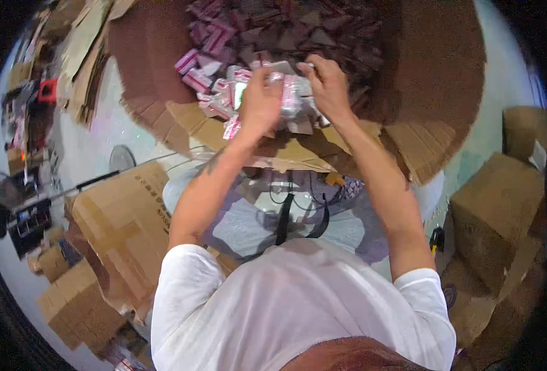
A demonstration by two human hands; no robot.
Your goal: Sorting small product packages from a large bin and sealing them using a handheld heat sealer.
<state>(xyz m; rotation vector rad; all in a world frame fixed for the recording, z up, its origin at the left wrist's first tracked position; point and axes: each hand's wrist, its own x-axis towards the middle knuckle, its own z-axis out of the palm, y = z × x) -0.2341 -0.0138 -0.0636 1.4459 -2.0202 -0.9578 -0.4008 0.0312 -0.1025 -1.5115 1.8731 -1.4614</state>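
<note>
Both my hands are inside the near edge of a large round cardboard bin (434, 74), over a pile of small packets (218, 37) in white and pink-red wrapping. My left hand (262, 102) is closed, slightly blurred, around a small shiny packet (276, 78) that shows beside its fingers. Just to the right, my right hand (327, 86) has its fingers curled together in a pinch; what they hold, if anything, cannot be made out. Under and between the hands lie several silvery packets (295, 93). The far part of the pile is in shadow.
Torn cardboard flaps (273, 151) line the bin's near rim. A taped carton (122, 222) stands at my left, and more brown boxes (493, 198) are at my right. Flattened cardboard (88, 55) leans at the far left, near a red crate (48, 90).
</note>
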